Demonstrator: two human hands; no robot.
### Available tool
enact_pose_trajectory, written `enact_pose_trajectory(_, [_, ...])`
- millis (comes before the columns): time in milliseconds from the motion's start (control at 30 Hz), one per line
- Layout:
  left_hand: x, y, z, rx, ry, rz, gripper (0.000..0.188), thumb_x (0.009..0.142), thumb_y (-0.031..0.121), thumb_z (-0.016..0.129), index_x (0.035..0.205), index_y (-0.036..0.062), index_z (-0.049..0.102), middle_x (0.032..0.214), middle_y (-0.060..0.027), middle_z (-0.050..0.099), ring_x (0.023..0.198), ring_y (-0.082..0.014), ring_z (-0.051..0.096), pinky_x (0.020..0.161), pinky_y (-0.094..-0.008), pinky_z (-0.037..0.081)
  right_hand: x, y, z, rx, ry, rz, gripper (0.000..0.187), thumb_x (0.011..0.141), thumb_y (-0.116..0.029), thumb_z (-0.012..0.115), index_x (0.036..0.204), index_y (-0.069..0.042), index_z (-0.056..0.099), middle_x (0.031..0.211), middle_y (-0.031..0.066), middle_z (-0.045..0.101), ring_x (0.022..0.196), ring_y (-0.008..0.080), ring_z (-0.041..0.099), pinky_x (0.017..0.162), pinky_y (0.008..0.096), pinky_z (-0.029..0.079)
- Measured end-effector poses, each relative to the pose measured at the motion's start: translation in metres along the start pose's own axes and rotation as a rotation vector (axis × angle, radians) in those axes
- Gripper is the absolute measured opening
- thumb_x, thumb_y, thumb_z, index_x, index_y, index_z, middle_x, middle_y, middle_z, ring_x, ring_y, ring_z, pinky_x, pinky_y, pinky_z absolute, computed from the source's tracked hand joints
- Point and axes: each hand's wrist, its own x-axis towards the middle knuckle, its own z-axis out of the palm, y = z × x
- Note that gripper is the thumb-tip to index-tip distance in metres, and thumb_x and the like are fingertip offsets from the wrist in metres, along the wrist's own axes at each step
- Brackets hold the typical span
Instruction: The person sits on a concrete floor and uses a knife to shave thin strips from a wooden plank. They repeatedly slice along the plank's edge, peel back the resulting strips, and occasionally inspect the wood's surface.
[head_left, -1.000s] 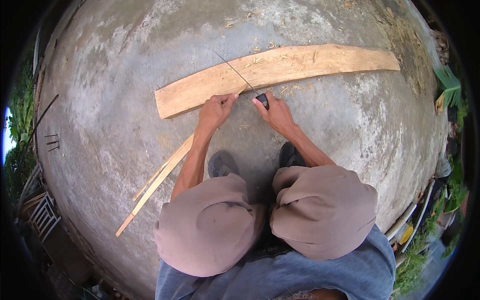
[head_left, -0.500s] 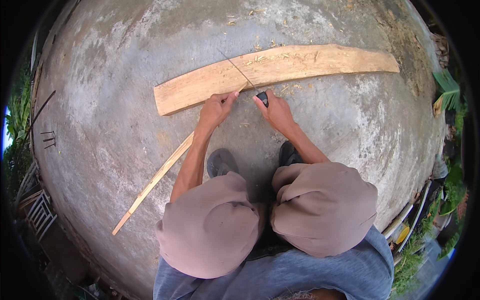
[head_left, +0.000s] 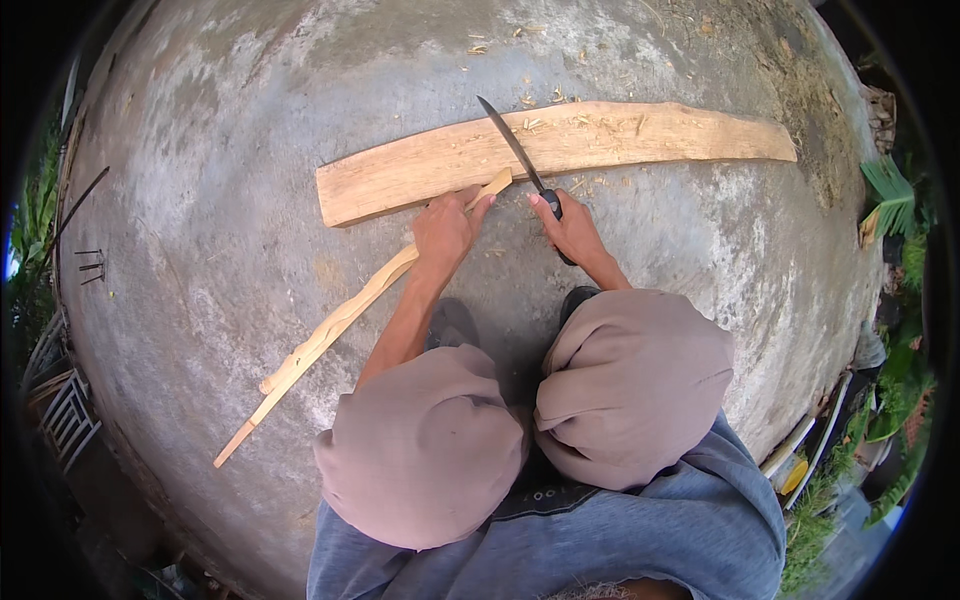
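My left hand (head_left: 447, 230) is closed around a long pale wooden stick (head_left: 345, 318), near its upper end. The stick's tip pokes out past my fingers at the front edge of a thick wooden plank (head_left: 400, 172). Its other end slants down to the left past my forearm, with a wavy edge along one side. In my right hand (head_left: 578, 232) is a knife (head_left: 512, 143), gripped by its black handle. The dark blade points up and left across the plank, its flat side showing, just right of the stick's tip.
Wood shavings (head_left: 535, 124) lie on the plank and on the concrete floor (head_left: 220, 190) around it. My knees and sandalled feet are close below my hands. Metal rods (head_left: 92, 266) stick up at the left. Green plants (head_left: 893, 195) and a white lattice frame (head_left: 72, 425) line the edges.
The blade, nearly edge-on before, now shows its flat side, and my right hand has shifted slightly right. The stick has turned, bringing its wavy side into view.
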Motion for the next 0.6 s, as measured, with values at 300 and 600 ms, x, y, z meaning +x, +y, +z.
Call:
enact_pose_trajectory(300, [0.005,0.009,-0.01,-0.041,-0.081,-0.017,0.052,0.101,0.054,0.061,0.118,0.0079,0.079,0.097,-0.0282,0.075,0.096,-0.0422,0.073,0.082,-0.0493,0.056,-0.012,-0.004,0.01,-0.367,0.197,-0.373,0.04,0.1,-0.038,0.071,0.103,-0.001,0.057,0.078,0.024,0.069,0.072,0.046,0.07,0.061,0.0498,0.053])
enact_pose_trajectory(600, [0.017,0.005,-0.018,-0.115,-0.267,-0.183,0.053,0.099,0.053,0.063,0.118,0.0071,0.079,0.099,-0.0255,0.077,0.099,-0.0426,0.073,0.089,-0.049,0.056,-0.019,-0.012,0.02,-0.274,0.256,-0.533,0.04,0.1,-0.039,0.071,0.101,-0.001,0.057,0.076,0.0236,0.069,0.07,0.0438,0.07,0.06,0.0492,0.053])
